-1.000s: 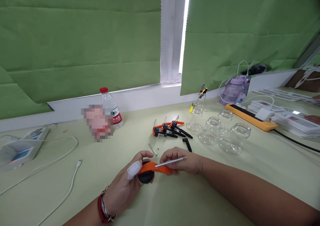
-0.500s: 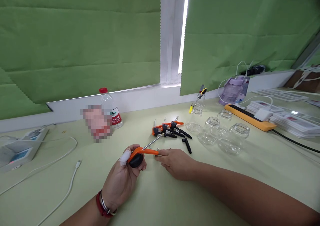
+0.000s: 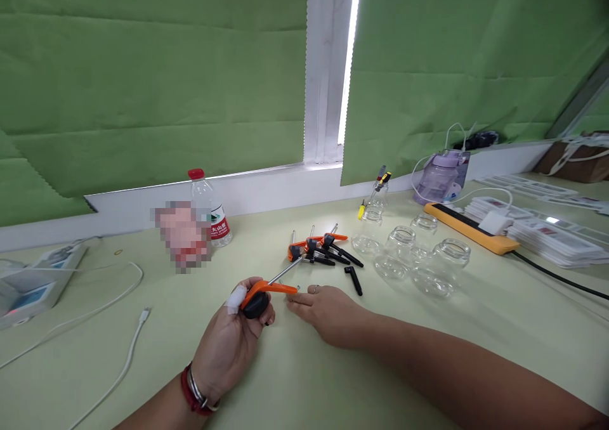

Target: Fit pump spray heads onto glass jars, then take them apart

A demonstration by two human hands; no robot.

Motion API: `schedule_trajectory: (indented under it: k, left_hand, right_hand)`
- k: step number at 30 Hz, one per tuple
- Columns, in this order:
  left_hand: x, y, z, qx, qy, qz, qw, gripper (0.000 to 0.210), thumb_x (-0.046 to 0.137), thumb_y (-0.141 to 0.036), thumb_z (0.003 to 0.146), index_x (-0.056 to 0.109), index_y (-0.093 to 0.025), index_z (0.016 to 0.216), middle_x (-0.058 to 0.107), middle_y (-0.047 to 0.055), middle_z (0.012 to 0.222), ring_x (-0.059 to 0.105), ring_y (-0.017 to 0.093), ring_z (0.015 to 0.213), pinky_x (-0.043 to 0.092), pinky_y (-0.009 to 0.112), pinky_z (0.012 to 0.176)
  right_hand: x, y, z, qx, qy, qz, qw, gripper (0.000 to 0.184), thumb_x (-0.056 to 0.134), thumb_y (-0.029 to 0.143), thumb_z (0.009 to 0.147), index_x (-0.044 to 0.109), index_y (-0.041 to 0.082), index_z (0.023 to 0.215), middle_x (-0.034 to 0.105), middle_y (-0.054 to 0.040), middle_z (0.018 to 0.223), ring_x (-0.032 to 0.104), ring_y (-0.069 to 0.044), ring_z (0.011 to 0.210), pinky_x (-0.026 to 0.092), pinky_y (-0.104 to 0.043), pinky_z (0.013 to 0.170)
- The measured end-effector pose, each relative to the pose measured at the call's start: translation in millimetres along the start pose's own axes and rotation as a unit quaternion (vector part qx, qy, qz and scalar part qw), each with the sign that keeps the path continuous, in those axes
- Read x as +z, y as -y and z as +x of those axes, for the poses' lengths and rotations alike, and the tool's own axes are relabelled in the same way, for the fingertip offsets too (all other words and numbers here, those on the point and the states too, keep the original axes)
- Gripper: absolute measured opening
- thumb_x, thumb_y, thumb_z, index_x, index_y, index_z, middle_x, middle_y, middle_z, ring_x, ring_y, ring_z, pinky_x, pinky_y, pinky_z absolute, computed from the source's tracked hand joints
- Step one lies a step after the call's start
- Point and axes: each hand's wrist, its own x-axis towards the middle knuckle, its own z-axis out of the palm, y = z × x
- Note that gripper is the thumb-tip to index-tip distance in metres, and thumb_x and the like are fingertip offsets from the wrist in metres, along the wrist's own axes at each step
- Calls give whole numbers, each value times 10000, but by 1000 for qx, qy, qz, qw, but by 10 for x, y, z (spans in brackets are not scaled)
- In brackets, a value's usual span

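Observation:
My left hand (image 3: 238, 335), white tape on a finger, is closed round an orange-and-black tool (image 3: 259, 297) with an orange arm, a rounded black end and a thin metal rod. The rod slants up and right towards a group of similar tools (image 3: 311, 249) on the table. Just right of the orange arm, my right hand (image 3: 328, 312) rests low on the table with its fingers stretched out to the left. Small shiny bits (image 3: 298, 288) show by its fingertips, too small to name. Beyond it lies a loose black handle-like piece (image 3: 353, 280).
Several clear glass jars (image 3: 397, 252) stand to the right, one at the back with screwdrivers (image 3: 383, 182). Behind them are a yellow power strip (image 3: 471, 227) and a purple bottle (image 3: 438, 176). On the left are a water bottle (image 3: 219, 221) and a white cable (image 3: 130, 354).
My right hand's fingers have shifted slightly left and lower, off the tip of the orange arm. The left hand keeps its grip on the tool. The view has shifted slightly.

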Motion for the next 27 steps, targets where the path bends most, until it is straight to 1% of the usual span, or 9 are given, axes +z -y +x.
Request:
schedule_trajectory:
  k: [3, 6, 8, 12, 16, 20, 23, 25, 27]
  left_hand:
    - [-8, 6, 2, 1, 4, 3, 1000, 232, 402, -334, 909, 573, -182, 948, 498, 3, 698, 475, 135, 625, 422, 289, 641]
    - [-12, 14, 11, -1, 11, 9, 1000, 234, 400, -341, 911, 567, -182, 950, 502, 3, 703, 481, 137, 633, 422, 292, 651]
    - [-9, 20, 13, -6, 11, 13, 1000, 231, 403, -339, 911, 565, -181, 958, 506, 5, 701, 484, 137, 635, 419, 288, 649]
    - [4, 31, -5, -23, 11, 21, 999, 225, 415, -335, 907, 567, -183, 974, 528, 13, 713, 489, 137, 643, 413, 280, 653]
    - [12, 49, -31, -39, 39, 31, 998, 260, 415, -366, 907, 580, -175, 969, 542, 24, 726, 494, 144, 668, 409, 286, 688]
    - [9, 69, -44, -61, 70, 28, 995, 314, 419, -403, 901, 598, -162, 995, 545, 34, 740, 496, 155, 703, 396, 310, 745]
    - [11, 78, -49, -74, 79, 19, 994, 313, 430, -406, 899, 613, -167, 985, 545, 36, 765, 483, 153, 718, 384, 309, 752]
    - [12, 81, -50, -83, 83, 11, 993, 305, 424, -397, 905, 621, -175, 977, 541, 33, 784, 473, 150, 730, 380, 298, 736]
    - [9, 86, -47, -83, 93, -2, 992, 311, 405, -384, 916, 625, -175, 983, 551, 43, 837, 474, 154, 772, 376, 298, 754]
  right_hand:
    - [-34, 20, -17, -53, -22, -6, 998, 488, 451, 121, 765, 489, 112, 1252, 533, -102, 1283, 539, -198, 884, 434, -314, 771]
    - [-81, 76, -48, -98, -33, -17, 994, 381, 463, 120, 783, 544, 124, 1155, 606, -124, 1139, 534, -189, 881, 423, -301, 741]
    - [-109, 128, -68, -122, -43, -33, 991, 293, 466, 119, 798, 574, 132, 1071, 633, -122, 1019, 535, -183, 842, 412, -295, 706]
    - [-133, 246, -89, -171, -85, -65, 979, 181, 454, 115, 830, 595, 124, 944, 618, -90, 818, 524, -177, 745, 390, -295, 635]
    - [-155, 373, -95, -208, -125, -72, 967, 154, 457, 96, 829, 602, 127, 870, 576, -52, 735, 507, -169, 701, 384, -301, 639]
    - [-204, 458, -99, -215, -123, -66, 967, 152, 454, 86, 822, 594, 144, 801, 544, -28, 699, 487, -158, 668, 371, -293, 612]
    - [-228, 456, -84, -204, -100, -40, 973, 134, 471, 103, 814, 592, 154, 838, 565, -31, 728, 493, -153, 672, 384, -287, 628]
    - [-251, 432, -64, -183, -94, 12, 978, 163, 472, 106, 803, 591, 159, 900, 601, -40, 788, 520, -152, 730, 408, -279, 672]
    - [-303, 404, -43, -139, -128, 102, 977, 215, 457, 92, 786, 588, 165, 941, 631, -45, 857, 547, -143, 801, 428, -261, 711]
